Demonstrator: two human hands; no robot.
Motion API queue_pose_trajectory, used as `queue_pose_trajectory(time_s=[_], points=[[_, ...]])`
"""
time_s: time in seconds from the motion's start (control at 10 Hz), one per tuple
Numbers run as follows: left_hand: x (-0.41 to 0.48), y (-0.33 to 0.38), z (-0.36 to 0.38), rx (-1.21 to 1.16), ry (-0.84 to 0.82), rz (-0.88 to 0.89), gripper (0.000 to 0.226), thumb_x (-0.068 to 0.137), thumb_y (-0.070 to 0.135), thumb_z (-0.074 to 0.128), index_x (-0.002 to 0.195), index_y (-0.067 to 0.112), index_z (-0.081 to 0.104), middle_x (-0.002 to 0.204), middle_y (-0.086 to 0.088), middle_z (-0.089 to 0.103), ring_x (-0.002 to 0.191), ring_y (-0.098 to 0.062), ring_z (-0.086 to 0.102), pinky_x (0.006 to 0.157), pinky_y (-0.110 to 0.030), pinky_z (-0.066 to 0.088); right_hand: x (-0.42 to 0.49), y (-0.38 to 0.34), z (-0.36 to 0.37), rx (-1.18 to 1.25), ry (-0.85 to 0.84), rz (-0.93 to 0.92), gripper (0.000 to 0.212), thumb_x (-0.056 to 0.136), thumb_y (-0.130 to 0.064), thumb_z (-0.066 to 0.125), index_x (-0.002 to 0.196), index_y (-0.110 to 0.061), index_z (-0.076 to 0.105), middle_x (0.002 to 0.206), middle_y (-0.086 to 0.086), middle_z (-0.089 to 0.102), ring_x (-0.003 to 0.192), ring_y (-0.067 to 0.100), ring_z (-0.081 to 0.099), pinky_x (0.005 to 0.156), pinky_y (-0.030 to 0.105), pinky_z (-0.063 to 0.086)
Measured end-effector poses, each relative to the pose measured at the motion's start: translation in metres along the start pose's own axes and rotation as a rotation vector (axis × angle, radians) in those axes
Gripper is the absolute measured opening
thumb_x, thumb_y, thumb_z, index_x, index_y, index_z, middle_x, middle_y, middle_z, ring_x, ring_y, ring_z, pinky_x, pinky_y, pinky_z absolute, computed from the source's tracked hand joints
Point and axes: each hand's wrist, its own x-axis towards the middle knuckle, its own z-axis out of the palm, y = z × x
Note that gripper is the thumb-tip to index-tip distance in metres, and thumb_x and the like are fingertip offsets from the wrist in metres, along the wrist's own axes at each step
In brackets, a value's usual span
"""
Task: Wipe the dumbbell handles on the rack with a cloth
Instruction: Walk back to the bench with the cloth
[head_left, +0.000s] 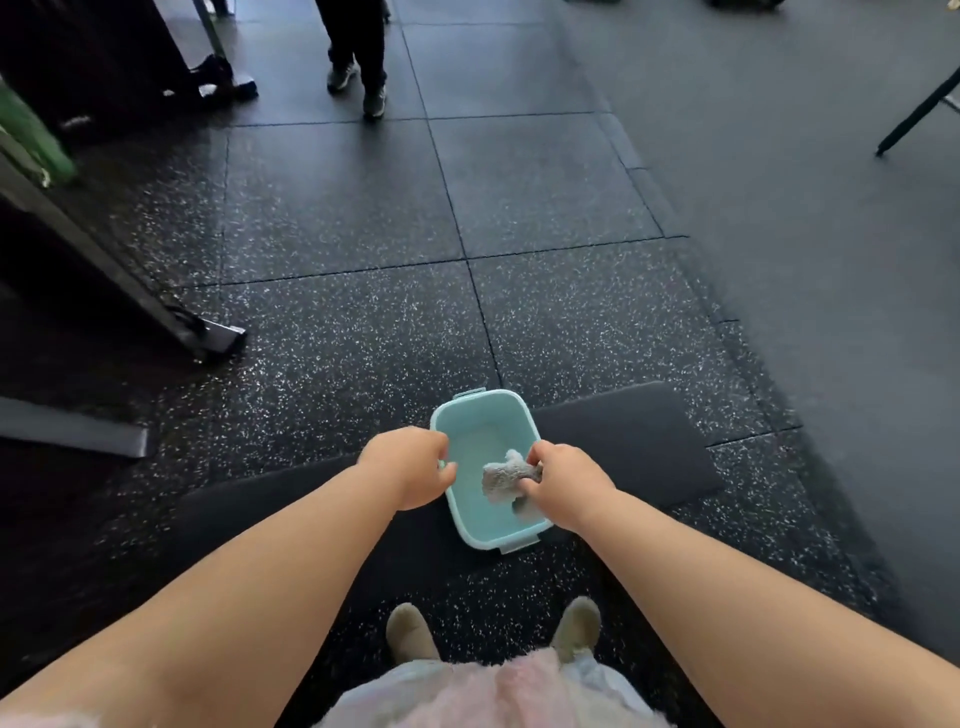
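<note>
Right hand (563, 480) clenched on the grey cloth (501, 478): bunched wad pinched between thumb and fingers, held inside the teal tub (472, 434) toward its right wall, near me at centre. Left hand (410, 465) grips the tub's left rim, fingers curled over it, thumb inside the wall; the tub sits on a dark pad (623, 431) lying across the speckled rubber floor (337, 338), just beyond my shoes (410, 634). Metal rack frame (93, 254) on the left, well apart from the tub; another person's legs (358, 52) at the far end; can't tell if the tub holds water.
</note>
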Motion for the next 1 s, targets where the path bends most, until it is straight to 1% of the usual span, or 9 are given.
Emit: queue_pose_trajectory(time_s=[0.2, 0.3, 0.4, 0.5, 0.6, 0.7, 0.8, 0.9, 1.0], points=[[-0.001, 0.003, 0.012, -0.101, -0.011, -0.155, 0.033, 0.099, 0.052, 0.044, 0.111, 0.028, 0.064, 0.106, 0.007, 0.068, 0.095, -0.021, 0.064, 0.081, -0.039, 0.056, 0.045, 0.010, -0.006, -0.103, -0.085, -0.134, 0.027, 0.087, -0.040, 0.068, 0.107, -0.026, 0.056, 0.099, -0.003, 0.063, 0.091, 0.022, 0.060, 0.078, 0.042, 0.057], [-0.007, 0.013, 0.020, -0.189, 0.003, -0.289, 0.033, 0.101, 0.054, 0.047, 0.118, 0.030, 0.063, 0.111, 0.008, 0.067, 0.098, -0.020, 0.062, 0.082, -0.039, 0.054, 0.068, 0.014, -0.014, -0.161, -0.140, -0.235, 0.026, 0.086, -0.037, 0.069, 0.105, -0.026, 0.055, 0.094, -0.003, 0.062, 0.088, 0.023, 0.060, 0.074, 0.039, 0.055], [-0.014, 0.030, 0.033, -0.283, 0.019, -0.419, 0.031, 0.101, 0.054, 0.048, 0.116, 0.032, 0.063, 0.108, 0.010, 0.067, 0.096, -0.018, 0.064, 0.085, -0.042, 0.058, 0.088, 0.018, -0.018, -0.212, -0.182, -0.319, 0.028, 0.084, -0.038, 0.070, 0.103, -0.027, 0.053, 0.092, -0.003, 0.062, 0.086, 0.024, 0.059, 0.067, 0.036, 0.050], [-0.019, 0.051, 0.047, -0.382, 0.053, -0.516, 0.026, 0.100, 0.053, 0.048, 0.109, 0.034, 0.062, 0.102, 0.013, 0.066, 0.091, -0.015, 0.064, 0.082, -0.042, 0.059, 0.101, 0.021, -0.020, -0.252, -0.242, -0.361, 0.036, 0.079, -0.039, 0.077, 0.104, -0.027, 0.054, 0.095, 0.000, 0.065, 0.085, 0.024, 0.060, 0.065, 0.034, 0.048], [-0.024, 0.069, 0.060, -0.432, 0.078, -0.569, 0.023, 0.099, 0.052, 0.049, 0.105, 0.034, 0.063, 0.098, 0.013, 0.066, 0.088, -0.014, 0.064, 0.080, -0.040, 0.059, 0.108, 0.024, -0.013, -0.253, -0.295, -0.389, 0.036, 0.079, -0.036, 0.078, 0.106, -0.025, 0.056, 0.095, 0.001, 0.066, 0.085, 0.024, 0.061, 0.069, 0.034, 0.053], [-0.030, 0.078, 0.069, -0.456, 0.072, -0.613, 0.023, 0.098, 0.051, 0.049, 0.104, 0.034, 0.063, 0.097, 0.013, 0.066, 0.087, -0.014, 0.064, 0.080, -0.040, 0.059, 0.107, 0.023, -0.003, -0.283, -0.351, -0.400, 0.042, 0.078, -0.034, 0.079, 0.113, -0.023, 0.058, 0.095, 0.001, 0.066, 0.088, 0.025, 0.061, 0.075, 0.036, 0.057], [-0.035, 0.081, 0.076, -0.478, 0.083, -0.641, 0.023, 0.099, 0.051, 0.048, 0.104, 0.033, 0.063, 0.098, 0.013, 0.066, 0.088, -0.015, 0.064, 0.080, -0.040, 0.059, 0.108, 0.024, 0.010, -0.359, -0.392, -0.413, 0.063, 0.074, -0.036, 0.084, 0.128, -0.022, 0.056, 0.109, 0.005, 0.066, 0.096, 0.027, 0.064, 0.082, 0.037, 0.058], [-0.048, 0.085, 0.081, -0.509, 0.113, -0.663, 0.024, 0.100, 0.051, 0.049, 0.106, 0.032, 0.062, 0.100, 0.012, 0.066, 0.091, -0.015, 0.064, 0.080, -0.039, 0.058, 0.101, 0.019, 0.016, -0.420, -0.340, -0.475, 0.054, 0.094, -0.040, 0.067, 0.142, -0.019, 0.050, 0.126, 0.010, 0.061, 0.106, 0.030, 0.063, 0.087, 0.037, 0.053], [-0.067, 0.082, 0.093, -0.546, 0.153, -0.711, 0.024, 0.101, 0.051, 0.049, 0.108, 0.032, 0.062, 0.103, 0.012, 0.066, 0.093, -0.017, 0.064, 0.083, -0.039, 0.058, 0.090, 0.007, 0.018, -0.448, -0.309, -0.528, 0.048, 0.101, -0.039, 0.056, 0.144, -0.020, 0.050, 0.131, 0.010, 0.059, 0.114, 0.030, 0.061, 0.093, 0.037, 0.050]])
